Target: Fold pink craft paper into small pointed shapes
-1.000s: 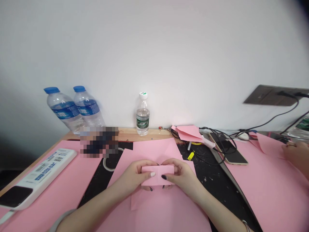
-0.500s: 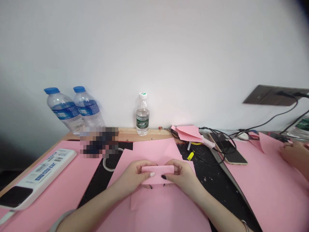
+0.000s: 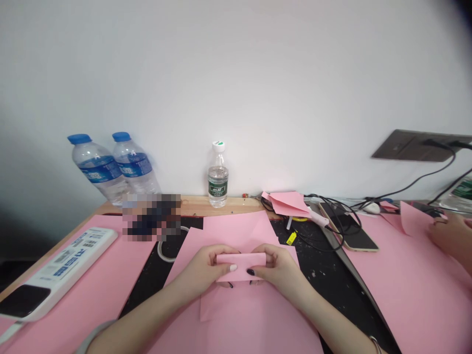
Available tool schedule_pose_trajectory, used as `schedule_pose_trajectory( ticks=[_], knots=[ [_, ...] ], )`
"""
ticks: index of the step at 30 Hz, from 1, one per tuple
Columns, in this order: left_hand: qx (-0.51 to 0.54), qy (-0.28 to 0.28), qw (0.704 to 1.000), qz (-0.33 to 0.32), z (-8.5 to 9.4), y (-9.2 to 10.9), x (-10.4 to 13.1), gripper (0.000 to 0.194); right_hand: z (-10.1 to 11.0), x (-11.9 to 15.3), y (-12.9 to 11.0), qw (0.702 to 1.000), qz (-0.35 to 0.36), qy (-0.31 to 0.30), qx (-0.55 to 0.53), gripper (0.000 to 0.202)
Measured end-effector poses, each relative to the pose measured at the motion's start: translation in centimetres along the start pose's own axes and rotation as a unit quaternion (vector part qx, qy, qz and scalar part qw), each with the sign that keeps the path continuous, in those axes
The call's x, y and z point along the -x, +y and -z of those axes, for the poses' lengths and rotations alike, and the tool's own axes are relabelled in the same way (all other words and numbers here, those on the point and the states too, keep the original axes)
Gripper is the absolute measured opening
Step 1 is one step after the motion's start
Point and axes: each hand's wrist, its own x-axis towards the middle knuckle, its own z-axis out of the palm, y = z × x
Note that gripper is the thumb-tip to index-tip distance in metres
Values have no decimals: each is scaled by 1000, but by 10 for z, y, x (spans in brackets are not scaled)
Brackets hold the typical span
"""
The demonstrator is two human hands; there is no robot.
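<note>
A small folded piece of pink paper (image 3: 241, 268) is held level between both hands, its folded edge along the top. My left hand (image 3: 211, 265) pinches its left end, thumb on the near face and fingers behind. At the right end my right hand (image 3: 276, 268) grips it the same way, its dark-nailed thumb on the front. Some fingertips show below the paper's lower edge. Under the hands lie larger pink sheets (image 3: 254, 322), overlapping one another on a black mat (image 3: 332, 295).
Water bottles (image 3: 218, 179) stand along the wall. A white power strip (image 3: 70, 268) lies left on pink paper. On the right are a phone (image 3: 348, 228), black cables, folded pink paper (image 3: 289, 203) and another person's hand (image 3: 448, 236). A tape roll (image 3: 162, 250) sits behind my left arm.
My hands and the folded paper have hardly moved. At the far right, the other person's hand has shifted slightly, along with the paper beside it.
</note>
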Motion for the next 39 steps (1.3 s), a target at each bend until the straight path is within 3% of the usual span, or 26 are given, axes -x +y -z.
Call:
schedule_pose_trajectory(
  ticks=[12,19,22,27,34,39],
  knots=[
    [-42,23,999,0,-5,7,1,29,0,0,3,1000,7,-5,11,19],
    [-66,20,997,16,-12,7,5,34,-2,5,-3,978,92,-10,185,7],
    [-69,5,998,5,-16,6,8,36,-5,8,-3,977,111,-23,180,13],
    [-78,0,997,6,-19,3,9,41,-9,10,2,981,110,-29,160,16],
    [-65,12,998,18,-18,5,7,40,-3,5,0,985,64,37,155,28],
    [-47,27,997,48,-14,6,6,34,2,3,-3,984,65,39,159,30]
  ],
)
